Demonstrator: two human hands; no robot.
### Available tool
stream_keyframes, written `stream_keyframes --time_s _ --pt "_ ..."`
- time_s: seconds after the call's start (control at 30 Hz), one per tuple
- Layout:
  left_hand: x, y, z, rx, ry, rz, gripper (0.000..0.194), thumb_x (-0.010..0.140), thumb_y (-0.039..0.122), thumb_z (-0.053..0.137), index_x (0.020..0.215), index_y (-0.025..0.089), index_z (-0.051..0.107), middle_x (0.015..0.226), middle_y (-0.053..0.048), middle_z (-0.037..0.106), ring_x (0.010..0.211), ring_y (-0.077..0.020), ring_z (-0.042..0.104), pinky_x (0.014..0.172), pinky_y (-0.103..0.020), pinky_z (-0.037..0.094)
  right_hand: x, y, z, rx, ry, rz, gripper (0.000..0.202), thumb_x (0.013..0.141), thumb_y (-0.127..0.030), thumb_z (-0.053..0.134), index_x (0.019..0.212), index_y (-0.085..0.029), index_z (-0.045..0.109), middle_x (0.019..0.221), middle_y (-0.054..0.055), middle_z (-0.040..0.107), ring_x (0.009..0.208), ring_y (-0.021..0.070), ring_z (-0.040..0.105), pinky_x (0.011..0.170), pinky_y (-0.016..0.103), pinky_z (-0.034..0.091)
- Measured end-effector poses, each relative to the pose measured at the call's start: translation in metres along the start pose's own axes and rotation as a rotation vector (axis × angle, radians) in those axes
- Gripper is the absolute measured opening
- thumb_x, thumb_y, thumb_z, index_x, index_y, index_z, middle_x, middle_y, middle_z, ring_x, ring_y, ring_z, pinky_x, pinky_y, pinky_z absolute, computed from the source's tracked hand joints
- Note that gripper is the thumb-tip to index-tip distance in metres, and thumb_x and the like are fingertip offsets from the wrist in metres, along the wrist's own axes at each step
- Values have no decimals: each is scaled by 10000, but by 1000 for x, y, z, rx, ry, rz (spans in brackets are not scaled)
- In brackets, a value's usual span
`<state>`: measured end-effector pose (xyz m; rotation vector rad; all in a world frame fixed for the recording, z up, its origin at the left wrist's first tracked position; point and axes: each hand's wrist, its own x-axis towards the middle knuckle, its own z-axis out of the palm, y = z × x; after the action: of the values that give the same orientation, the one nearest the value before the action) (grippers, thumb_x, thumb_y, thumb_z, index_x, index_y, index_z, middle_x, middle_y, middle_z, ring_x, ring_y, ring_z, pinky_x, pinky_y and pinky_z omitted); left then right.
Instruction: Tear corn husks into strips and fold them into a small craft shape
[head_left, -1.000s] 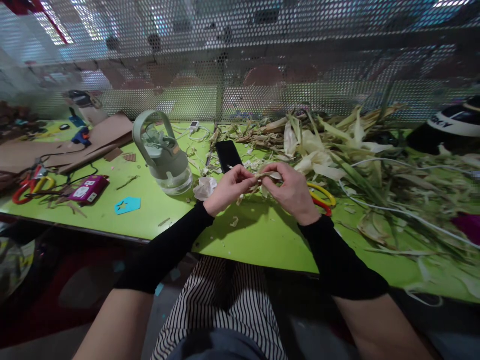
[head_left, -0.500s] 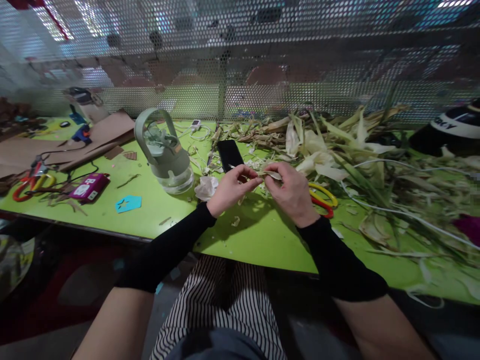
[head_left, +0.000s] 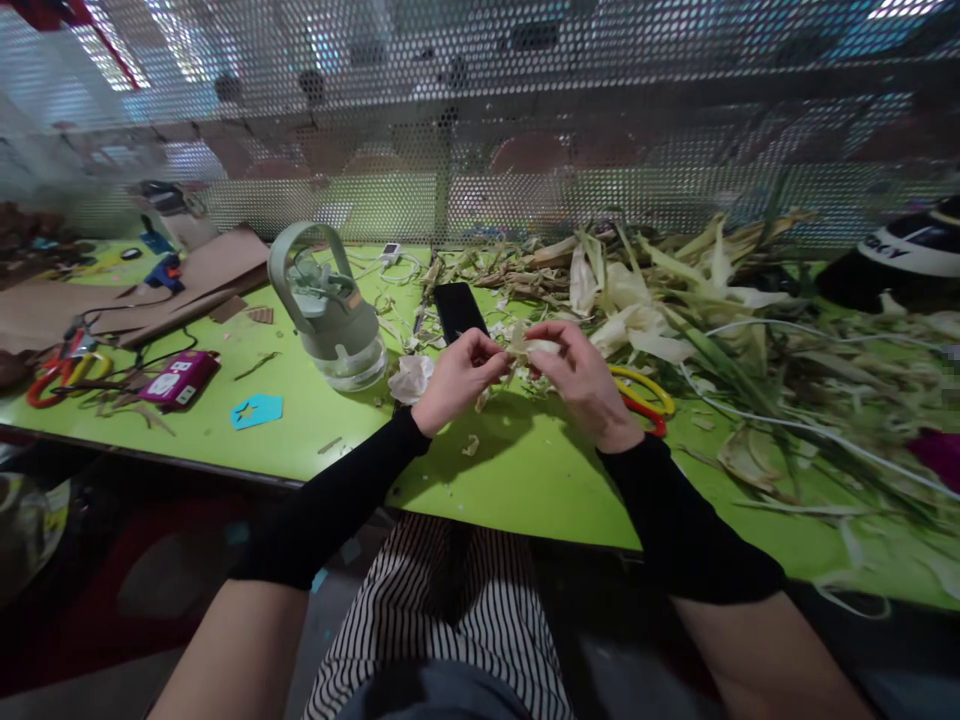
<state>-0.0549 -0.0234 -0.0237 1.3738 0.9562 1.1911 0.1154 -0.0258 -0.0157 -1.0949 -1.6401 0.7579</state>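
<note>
Over the green table [head_left: 525,480], my left hand [head_left: 463,378] pinches one end of a small pale husk piece [head_left: 541,346]. My right hand [head_left: 581,385] grips the same piece between thumb and fingers, a short way to the right. The fingertips hide part of the piece. Behind my left hand lies a black phone [head_left: 459,308]. A crumpled white tissue [head_left: 411,379] sits just left of that hand. Scissors with yellow and red handles [head_left: 646,392] lie beside my right wrist, partly covered by it.
A pale green water bottle [head_left: 334,320] stands left of my hands. Corn husks [head_left: 637,300] are heaped to the right, crossed by a white cable [head_left: 810,428]. Further left are a magenta box [head_left: 180,380], a blue paper tag [head_left: 257,410] and more scissors [head_left: 69,378].
My left hand has shifted slightly left. The fingers of my right hand have lifted and spread a little, and the pale husk piece shows more between the hands.
</note>
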Motion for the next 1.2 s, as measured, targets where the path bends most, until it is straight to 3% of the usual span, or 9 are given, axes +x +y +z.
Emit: stream_keyframes --time_s 0.13,0.3,0.5,0.63,0.77,0.9,1.03,1.2 --pt "-3 2 1 88 -58 35 187 881 206 661 792 177 499 728 38 617 659 -76 578 659 -218 437 0 0 2 243 -42 217 423 926 -646 552 979 -238 648 794 2 618 545 120 500 448 259 397" --pt "-5 5 2 179 -87 38 187 852 170 655 758 176 493 698 51 571 626 -67 514 622 -216 386 -2 -1 6 147 -35 233 363 853 -582 703 854 -220 723 621 -45 497 477 86 371 385 222 253" --pt "-7 11 -5 96 -149 -41 164 820 170 659 763 172 505 708 53 567 592 -47 473 589 -202 373 3 -4 2 310 157 202 354 790 -583 761 789 -232 714 578 -56 430 445 84 319 387 246 220" --pt "-8 19 -9 25 -205 -111 159 808 132 652 776 170 502 724 31 624 600 -48 527 586 -199 392 4 -5 -1 315 168 196 363 812 -597 737 781 -240 682 551 -71 343 416 85 261 380 260 195" --pt "-8 23 -6 -101 -265 -187 139 816 71 636 873 154 540 729 31 635 610 -51 590 607 -201 428 2 -5 0 243 155 108 395 843 -621 701 783 -232 671 565 -61 357 460 95 285 419 259 218" --pt "-8 20 -2 -189 -365 -260 131 865 171 694 893 129 573 719 25 641 598 -44 588 631 -208 469 -1 -6 2 168 140 49 415 866 -637 673 828 -225 691 595 -56 387 501 100 310 460 258 271" --pt "-7 15 -5 -276 -381 -350 220 869 288 747 855 130 596 717 5 682 613 -50 625 631 -188 503 -4 -6 1 46 131 -60 410 911 -637 621 868 -238 707 690 -24 533 592 127 460 558 276 401" --pt "-6 11 -9 -367 -492 -543 262 931 351 688 836 107 684 846 -110 773 678 -96 695 658 -208 565 -6 -3 1 -119 97 -242 347 963 -570 584 914 -263 737 883 35 704 828 200 634 772 354 516"
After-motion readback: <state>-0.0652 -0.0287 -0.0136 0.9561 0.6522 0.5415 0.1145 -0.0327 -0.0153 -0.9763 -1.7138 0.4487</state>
